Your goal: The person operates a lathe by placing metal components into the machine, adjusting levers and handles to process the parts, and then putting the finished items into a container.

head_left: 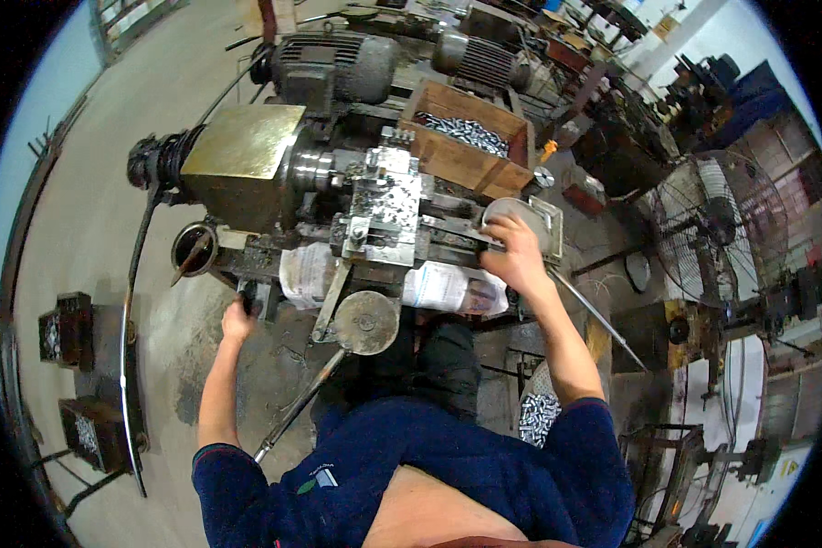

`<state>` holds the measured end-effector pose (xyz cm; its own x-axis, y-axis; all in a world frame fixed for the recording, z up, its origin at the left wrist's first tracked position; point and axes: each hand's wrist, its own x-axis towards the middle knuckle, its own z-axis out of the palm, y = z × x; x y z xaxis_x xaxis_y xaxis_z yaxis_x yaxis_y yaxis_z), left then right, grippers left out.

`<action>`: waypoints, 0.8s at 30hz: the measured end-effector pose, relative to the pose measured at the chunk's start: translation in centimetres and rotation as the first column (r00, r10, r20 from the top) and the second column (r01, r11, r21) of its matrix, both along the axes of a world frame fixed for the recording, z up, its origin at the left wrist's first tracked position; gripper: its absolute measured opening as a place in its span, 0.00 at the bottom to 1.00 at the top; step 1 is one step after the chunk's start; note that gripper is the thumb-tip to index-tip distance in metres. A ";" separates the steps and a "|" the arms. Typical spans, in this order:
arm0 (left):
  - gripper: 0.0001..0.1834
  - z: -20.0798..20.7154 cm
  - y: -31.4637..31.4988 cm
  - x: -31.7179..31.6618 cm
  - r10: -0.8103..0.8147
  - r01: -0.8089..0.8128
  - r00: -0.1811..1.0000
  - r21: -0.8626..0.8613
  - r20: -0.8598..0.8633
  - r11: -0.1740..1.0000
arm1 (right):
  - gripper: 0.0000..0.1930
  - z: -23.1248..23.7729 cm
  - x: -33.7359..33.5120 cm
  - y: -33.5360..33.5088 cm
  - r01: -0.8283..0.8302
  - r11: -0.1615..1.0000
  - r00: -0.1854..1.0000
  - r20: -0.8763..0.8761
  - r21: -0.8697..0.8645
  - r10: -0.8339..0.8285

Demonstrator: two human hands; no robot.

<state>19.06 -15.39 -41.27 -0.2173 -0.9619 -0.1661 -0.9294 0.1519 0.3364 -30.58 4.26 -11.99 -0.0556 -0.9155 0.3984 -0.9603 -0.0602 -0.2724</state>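
In front of me is a small lathe with a brass-coloured headstock cover [247, 142], a shiny spindle chuck [314, 171] and an oily metal cross slide [384, 205] dotted with chips. My left hand [237, 320], low at the lathe's left front, is closed around a dark handle [248, 294], mostly hidden by the fingers. Over the near edge of a round pale dish [500, 209] at the lathe's right end is my right hand [521, 256]. Its fingers are bent, with a gap between them and the thumb; no held thing shows.
Behind the slide, a wooden box [466, 164] holds many small metal pieces. A long lever with a round metal plate [367, 322] juts toward me. A cup with a brush [194, 248] hangs at left. Motors [333, 68] stand behind; a caged fan [717, 228] is at right.
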 end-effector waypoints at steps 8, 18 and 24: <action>0.16 2.4 -5.1 1.4 -0.253 0.260 0.813 0.063 0.524 0.964 | 0.25 -7.9 -16.1 15.4 0.622 0.760 0.782 -0.178 0.188 -0.597; 0.22 3.0 0.9 9.6 0.055 -0.103 0.951 0.142 0.304 0.985 | 0.16 -16.0 -20.3 28.8 0.905 0.306 0.408 -0.401 0.295 -0.820; 0.20 -0.1 4.9 13.7 0.212 -0.252 0.966 0.349 0.149 0.903 | 0.17 -16.7 -6.4 32.1 0.788 0.436 0.565 -0.231 0.435 -0.792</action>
<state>32.79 -10.49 -41.41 0.0422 -0.8519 -0.5221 -0.9561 -0.1860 0.2262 -36.94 36.38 -28.66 -0.8500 -0.5252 -0.0393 -0.5238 0.8508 -0.0415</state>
